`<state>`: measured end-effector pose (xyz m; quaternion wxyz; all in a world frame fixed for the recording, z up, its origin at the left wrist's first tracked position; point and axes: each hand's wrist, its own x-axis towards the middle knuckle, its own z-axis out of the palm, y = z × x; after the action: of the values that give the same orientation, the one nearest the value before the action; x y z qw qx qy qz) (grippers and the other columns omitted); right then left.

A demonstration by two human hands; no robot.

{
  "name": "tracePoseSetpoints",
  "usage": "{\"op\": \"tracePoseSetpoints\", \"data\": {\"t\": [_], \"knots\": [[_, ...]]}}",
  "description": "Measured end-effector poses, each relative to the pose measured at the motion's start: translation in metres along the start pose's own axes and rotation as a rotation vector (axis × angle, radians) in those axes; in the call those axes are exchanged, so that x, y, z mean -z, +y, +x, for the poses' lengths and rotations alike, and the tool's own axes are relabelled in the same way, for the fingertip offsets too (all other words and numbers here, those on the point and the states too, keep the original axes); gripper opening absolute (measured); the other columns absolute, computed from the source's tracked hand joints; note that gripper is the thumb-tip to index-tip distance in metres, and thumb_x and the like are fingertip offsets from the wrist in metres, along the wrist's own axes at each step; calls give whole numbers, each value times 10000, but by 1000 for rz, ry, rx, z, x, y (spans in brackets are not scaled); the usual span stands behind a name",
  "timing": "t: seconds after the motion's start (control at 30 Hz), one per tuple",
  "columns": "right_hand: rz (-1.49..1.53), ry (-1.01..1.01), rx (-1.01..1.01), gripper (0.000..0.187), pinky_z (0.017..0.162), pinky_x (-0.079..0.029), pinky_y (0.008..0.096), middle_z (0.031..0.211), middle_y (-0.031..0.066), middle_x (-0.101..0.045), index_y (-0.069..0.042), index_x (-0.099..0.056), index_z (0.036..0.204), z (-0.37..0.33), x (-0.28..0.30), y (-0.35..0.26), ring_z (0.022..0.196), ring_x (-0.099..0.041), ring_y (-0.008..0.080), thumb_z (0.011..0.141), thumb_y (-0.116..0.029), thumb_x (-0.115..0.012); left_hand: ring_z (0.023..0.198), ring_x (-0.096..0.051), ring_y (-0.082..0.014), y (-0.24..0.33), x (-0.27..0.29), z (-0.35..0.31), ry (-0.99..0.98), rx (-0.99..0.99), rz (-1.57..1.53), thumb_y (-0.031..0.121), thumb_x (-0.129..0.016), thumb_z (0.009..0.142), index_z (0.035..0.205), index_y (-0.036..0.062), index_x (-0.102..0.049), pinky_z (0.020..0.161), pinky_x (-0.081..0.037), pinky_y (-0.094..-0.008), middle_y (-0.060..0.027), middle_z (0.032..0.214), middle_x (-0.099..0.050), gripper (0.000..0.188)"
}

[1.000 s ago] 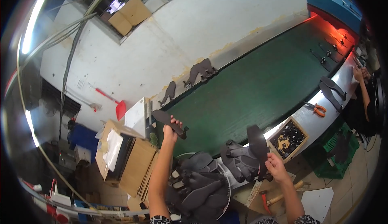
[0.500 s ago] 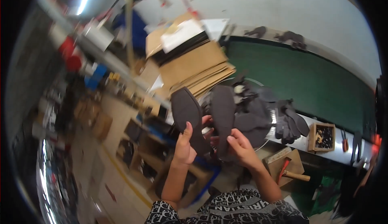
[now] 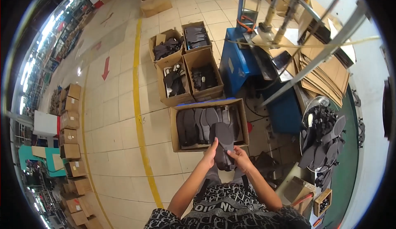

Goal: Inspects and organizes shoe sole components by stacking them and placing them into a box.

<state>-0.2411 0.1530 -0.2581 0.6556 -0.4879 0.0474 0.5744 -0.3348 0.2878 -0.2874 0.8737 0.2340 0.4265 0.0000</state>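
A pair of dark grey shoe soles (image 3: 223, 137) is held in front of me, one seemingly on top of the other. My left hand (image 3: 210, 155) grips their left side with the thumb along the edge. On the right side, my right hand (image 3: 241, 158) closes on the narrow part; some fingers are hidden beneath. Just below the soles' far end stands an open cardboard box (image 3: 210, 103), in which several similar grey soles (image 3: 192, 123) are lined up side by side. The held soles overlap the box's near edge in view.
Beyond the box stand several cartons (image 3: 173, 101) of dark parts. A blue machine (image 3: 237, 61) is ahead to the right. The green-topped bench (image 3: 351, 163) at right bears a heap of soles (image 3: 319, 154), cardboard sheets (image 3: 324, 74) and a small wooden box (image 3: 323, 202).
My view has swung left from the bench to the floor cartons. The two soles, held apart side by side before, are now together over the box's near side.
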Motion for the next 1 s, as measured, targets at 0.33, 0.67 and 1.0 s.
{"op": "tracePoseSetpoints", "data": {"t": [0.33, 0.67, 1.0], "knots": [[-122, 280, 154, 298, 802, -482, 286, 1021, 80, -627, -2, -512, 1082, 73, 39, 33, 904, -607, 163, 807, 29, -624, 1042, -523, -162, -18, 31, 77, -117, -37, 242, 353, -659, 838, 1153, 49, -550, 875, -396, -307, -36, 1122, -573, 451], [-194, 297, 125, 309, 870, -413, 262, 1062, 40, -597, 1, -509, 1192, 195, 83, 37, 964, -533, 126, 921, -146, -527, 749, -577, -115, 23, 49, 191, -30, -125, 494, 124, -673, 824, 1020, 5, -622, 699, -444, -249, 1, 879, -638, 235], [-387, 474, 78, 237, 555, -392, 244, 713, -14, -557, -4, -599, 884, 213, 94, 57, 613, -472, 85, 834, -224, -670, 775, -604, -184, 21, 77, 202, 239, 59, 783, 104, -722, 777, 1057, 5, -595, 683, -506, -322, -69, 965, -615, 323]]}}
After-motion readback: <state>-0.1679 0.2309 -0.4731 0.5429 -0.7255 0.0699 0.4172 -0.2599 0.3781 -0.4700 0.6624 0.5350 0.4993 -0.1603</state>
